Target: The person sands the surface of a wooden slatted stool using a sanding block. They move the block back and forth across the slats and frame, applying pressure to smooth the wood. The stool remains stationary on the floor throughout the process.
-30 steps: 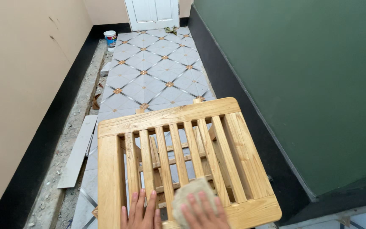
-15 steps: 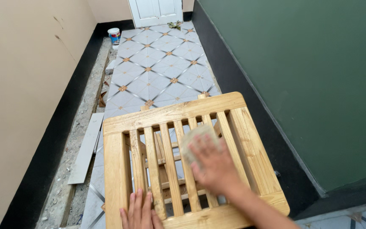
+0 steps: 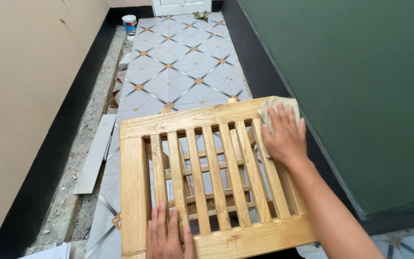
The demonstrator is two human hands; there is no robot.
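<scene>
A slatted wooden table top point(image 3: 135, 177) fills the lower middle of the view. My right hand point(image 3: 283, 136) presses a pale piece of sandpaper point(image 3: 279, 104) flat against the far right corner of the wooden frame. The sandpaper shows just beyond my fingertips. My left hand point(image 3: 168, 235) lies flat, fingers spread, on the near edge of the top and over the near ends of two slats. Lower cross rails of the piece show through the gaps between the slats.
A tiled floor point(image 3: 178, 62) with diamond pattern runs away to a white door point(image 3: 180, 5). A green wall point(image 3: 360, 86) stands on the right, a beige wall point(image 3: 20, 96) on the left. A paint can point(image 3: 130, 23), loose tile strips point(image 3: 94, 153) and rubble line the left edge.
My right hand has slid the sandpaper from the near slats across the top to the far right corner. My left hand stays pressed on the near edge.
</scene>
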